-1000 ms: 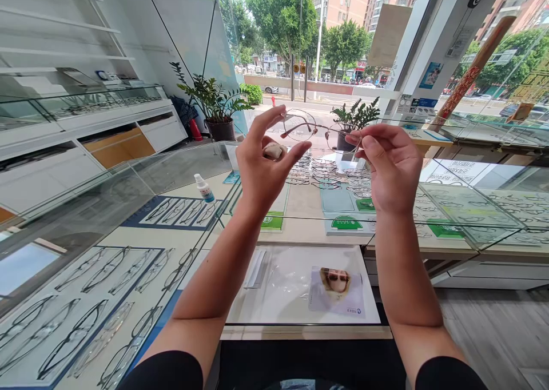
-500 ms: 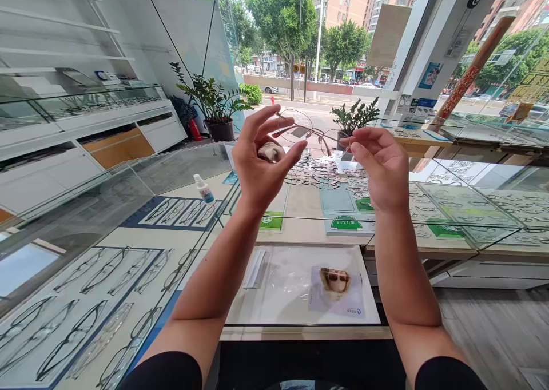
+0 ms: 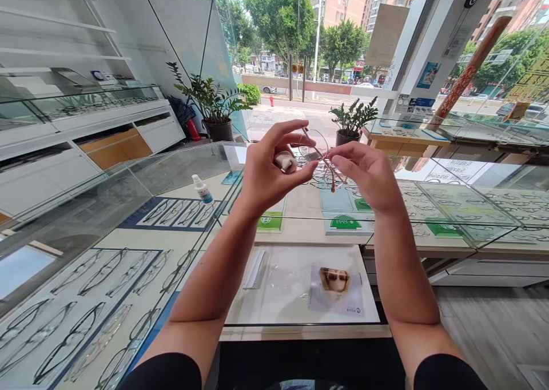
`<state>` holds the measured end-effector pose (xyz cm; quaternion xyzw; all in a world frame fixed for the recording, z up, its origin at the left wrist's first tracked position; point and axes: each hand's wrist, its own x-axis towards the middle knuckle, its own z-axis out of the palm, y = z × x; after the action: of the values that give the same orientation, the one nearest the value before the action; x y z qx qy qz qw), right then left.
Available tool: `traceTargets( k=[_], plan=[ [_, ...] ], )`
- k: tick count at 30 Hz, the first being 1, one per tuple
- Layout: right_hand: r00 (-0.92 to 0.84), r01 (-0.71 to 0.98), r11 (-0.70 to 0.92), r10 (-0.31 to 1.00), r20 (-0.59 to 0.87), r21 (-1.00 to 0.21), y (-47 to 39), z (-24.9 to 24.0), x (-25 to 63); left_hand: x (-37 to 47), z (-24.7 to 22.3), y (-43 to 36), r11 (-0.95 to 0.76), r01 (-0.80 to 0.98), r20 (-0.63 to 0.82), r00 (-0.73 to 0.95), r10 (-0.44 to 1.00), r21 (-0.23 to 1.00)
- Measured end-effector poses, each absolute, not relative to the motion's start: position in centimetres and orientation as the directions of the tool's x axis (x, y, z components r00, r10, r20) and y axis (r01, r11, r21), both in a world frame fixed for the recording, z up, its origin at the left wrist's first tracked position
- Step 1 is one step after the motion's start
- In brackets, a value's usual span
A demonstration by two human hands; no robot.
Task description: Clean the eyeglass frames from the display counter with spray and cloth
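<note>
In the middle, our half-curled left hand (image 3: 270, 171) holds a white wad (image 3: 285, 162); our right hand (image 3: 371, 175) pinches thin glasses (image 3: 322, 155) between both.

Thin-rimmed glasses (image 3: 323, 156) between both hands (image 3: 268, 170) above a glass counter (image 3: 300, 333), whitish bunched cloth (image 3: 286, 162) in the left palm.

A: Any readable text?
B: One mark, reads like "N", corner of photo card (image 3: 335, 290).
A: Spray bottle (image 3: 202, 188), green-printed card (image 3: 345, 223)?
B: Print on both, too small. Yellow window lettering (image 3: 529, 78): can't resolve either.
</note>
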<state>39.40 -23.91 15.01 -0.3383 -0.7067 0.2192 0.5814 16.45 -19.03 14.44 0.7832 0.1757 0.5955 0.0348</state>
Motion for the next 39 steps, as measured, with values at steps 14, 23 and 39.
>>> traceTargets(
  k=[14, 23, 39],
  plan=[
    [-0.182, 0.041, 0.610, 0.784, 0.594, -0.792, -23.8, 15.3, 40.5, 16.1, 15.5, -21.1, -0.900, 0.215, 0.825, 0.362, 0.434, 0.379],
    [0.190, -0.001, 0.658, 0.740, 0.646, -0.753, -19.0, 14.1, 44.0, 16.3, 10.3, -11.1, -0.681, 0.330, 0.545, 0.419, 0.726, 0.654],
    [0.398, -0.574, 0.011, 0.878, -0.267, -0.819, -12.0, 4.1, 51.8, 16.0, -3.1, -5.6, -0.440, 0.616, 0.307, 0.316, 0.898, 0.653]
  ],
)
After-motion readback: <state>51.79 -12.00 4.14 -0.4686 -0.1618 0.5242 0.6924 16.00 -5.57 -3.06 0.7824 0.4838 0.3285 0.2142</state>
